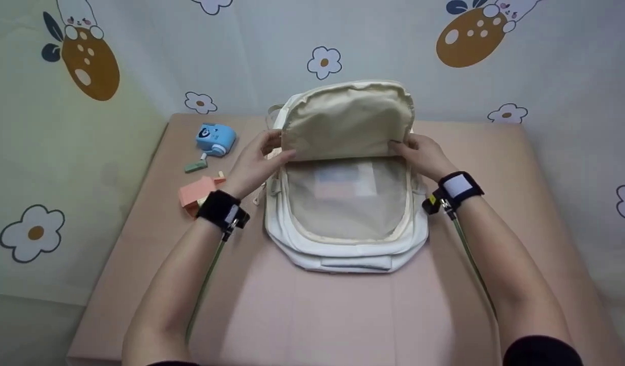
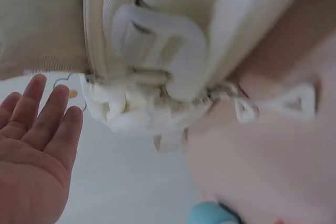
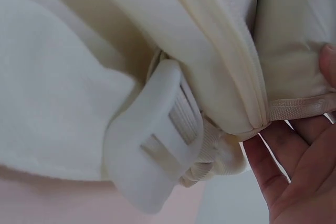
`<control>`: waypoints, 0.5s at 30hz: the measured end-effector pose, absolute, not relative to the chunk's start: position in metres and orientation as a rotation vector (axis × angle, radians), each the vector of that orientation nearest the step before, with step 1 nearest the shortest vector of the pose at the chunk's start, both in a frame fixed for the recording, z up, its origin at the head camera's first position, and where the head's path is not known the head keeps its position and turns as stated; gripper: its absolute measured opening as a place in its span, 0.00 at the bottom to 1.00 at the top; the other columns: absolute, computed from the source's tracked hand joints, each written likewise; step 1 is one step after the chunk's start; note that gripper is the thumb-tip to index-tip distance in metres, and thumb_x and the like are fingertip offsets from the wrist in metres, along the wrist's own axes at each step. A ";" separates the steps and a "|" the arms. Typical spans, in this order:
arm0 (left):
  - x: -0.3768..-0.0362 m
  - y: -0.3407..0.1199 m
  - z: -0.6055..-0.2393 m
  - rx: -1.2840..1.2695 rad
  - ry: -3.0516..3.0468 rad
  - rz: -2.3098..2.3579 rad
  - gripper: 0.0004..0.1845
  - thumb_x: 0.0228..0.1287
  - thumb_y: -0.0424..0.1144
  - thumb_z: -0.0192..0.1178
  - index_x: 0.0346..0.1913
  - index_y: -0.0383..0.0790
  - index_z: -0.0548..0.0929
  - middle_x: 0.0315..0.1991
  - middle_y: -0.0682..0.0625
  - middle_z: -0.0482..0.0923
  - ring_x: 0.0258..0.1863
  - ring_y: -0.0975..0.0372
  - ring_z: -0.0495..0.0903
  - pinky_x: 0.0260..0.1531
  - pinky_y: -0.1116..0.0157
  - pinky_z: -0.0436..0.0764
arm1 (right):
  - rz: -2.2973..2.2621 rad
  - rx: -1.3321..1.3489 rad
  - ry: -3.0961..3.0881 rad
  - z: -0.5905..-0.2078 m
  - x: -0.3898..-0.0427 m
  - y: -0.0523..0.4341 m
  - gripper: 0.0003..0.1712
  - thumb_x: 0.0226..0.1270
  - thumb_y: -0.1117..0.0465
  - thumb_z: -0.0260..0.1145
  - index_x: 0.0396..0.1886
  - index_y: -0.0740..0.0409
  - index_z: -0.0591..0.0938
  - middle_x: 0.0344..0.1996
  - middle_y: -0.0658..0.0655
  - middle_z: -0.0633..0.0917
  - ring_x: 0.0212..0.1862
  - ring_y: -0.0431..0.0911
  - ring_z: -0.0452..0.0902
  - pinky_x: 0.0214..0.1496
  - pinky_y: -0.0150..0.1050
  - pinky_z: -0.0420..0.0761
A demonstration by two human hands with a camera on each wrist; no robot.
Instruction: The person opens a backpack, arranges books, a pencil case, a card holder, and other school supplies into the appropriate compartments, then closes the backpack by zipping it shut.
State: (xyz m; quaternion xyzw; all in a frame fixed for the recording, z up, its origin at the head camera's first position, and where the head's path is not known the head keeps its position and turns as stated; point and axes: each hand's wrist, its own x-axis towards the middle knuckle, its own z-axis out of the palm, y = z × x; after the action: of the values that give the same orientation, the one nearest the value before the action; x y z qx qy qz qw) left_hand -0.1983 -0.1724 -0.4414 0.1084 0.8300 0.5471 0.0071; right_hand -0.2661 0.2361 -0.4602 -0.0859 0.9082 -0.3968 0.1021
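A cream-white backpack [image 1: 350, 263] lies on the table, its front flap [image 1: 348, 122] folded up toward the wall. Below the flap is a see-through mesh panel [image 1: 350, 213], with blurred coloured shapes behind it. My right hand [image 1: 429, 155] pinches the flap's right edge, thumb on its inner face and fingers under the hem [image 3: 299, 107]. At the left edge, my left hand [image 1: 259, 160] has its thumb on the flap's corner. The left wrist view shows its fingers [image 2: 47, 114] straight, tips right at the hem. White strap buckles [image 2: 160, 43] hang at the sides.
Left of the backpack stand a light-blue boxy item [image 1: 215, 138] with a white crank-like part, a small green block [image 1: 196, 166] and a pink house-shaped item [image 1: 198, 192]. A patterned cloth wall [image 1: 271, 51] rises behind the pink-covered table [image 1: 343, 315].
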 end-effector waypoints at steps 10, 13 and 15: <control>-0.161 -0.273 -0.455 0.215 2.969 0.788 0.45 0.64 0.47 0.71 0.78 0.37 0.62 0.76 0.34 0.61 0.73 0.40 0.61 0.69 0.40 0.63 | -1.172 -0.219 2.676 -0.460 -0.265 0.237 0.39 0.68 0.27 0.59 0.54 0.56 0.83 0.56 0.60 0.83 0.58 0.54 0.76 0.62 0.53 0.71; -0.153 -0.292 -0.462 0.125 2.965 0.621 0.48 0.61 0.45 0.72 0.78 0.33 0.60 0.76 0.31 0.59 0.70 0.37 0.63 0.67 0.38 0.64 | -1.179 -0.222 2.673 -0.460 -0.265 0.236 0.38 0.68 0.27 0.59 0.53 0.57 0.83 0.56 0.60 0.83 0.58 0.54 0.76 0.62 0.53 0.71; -0.148 -0.299 -0.465 0.057 2.932 0.610 0.49 0.61 0.46 0.72 0.79 0.34 0.57 0.75 0.31 0.59 0.65 0.38 0.67 0.65 0.39 0.67 | -1.187 -0.232 2.668 -0.460 -0.265 0.235 0.39 0.68 0.27 0.59 0.55 0.57 0.83 0.57 0.60 0.83 0.59 0.54 0.76 0.63 0.53 0.71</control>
State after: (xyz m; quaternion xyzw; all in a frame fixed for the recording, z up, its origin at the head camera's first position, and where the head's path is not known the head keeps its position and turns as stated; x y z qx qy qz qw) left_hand -0.1476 -0.2991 -0.4647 0.0191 0.9762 0.2032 0.0730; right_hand -0.2649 0.2349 -0.4600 -0.0786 0.9057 -0.4030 0.1058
